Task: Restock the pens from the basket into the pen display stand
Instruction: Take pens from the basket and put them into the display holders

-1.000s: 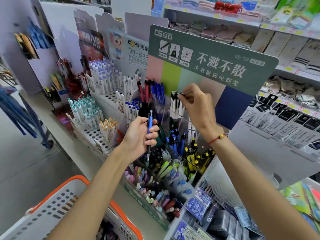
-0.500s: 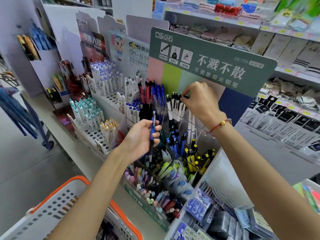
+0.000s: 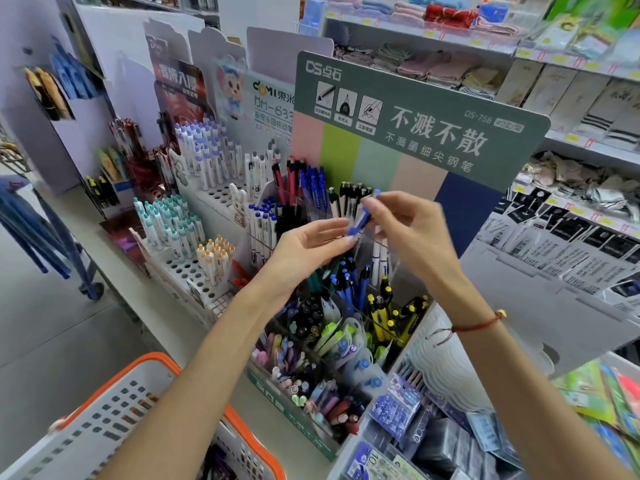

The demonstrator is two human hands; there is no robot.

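Pen (image 3: 360, 218), blue and blurred, hangs tilted above the pen display stand (image 3: 349, 306), pinched in the right hand's (image 3: 412, 233) grip. Left hand (image 3: 308, 247) lies just beside its lower end, fingers relaxed and apart; whether they touch it I cannot tell. Open air separates both hands from the crowded compartments beneath. Basket (image 3: 145, 410), orange-rimmed, sits at the lower left edge.

Our hands (image 3: 363, 233) over the pen display stand (image 3: 346, 341)

We see the basket (image 3: 104, 417) at lower left before the stand, a second pen rack (image 3: 194, 258) to the stand's left, the header card (image 3: 415, 126) behind it, and shelves (image 3: 571, 157) to the right.
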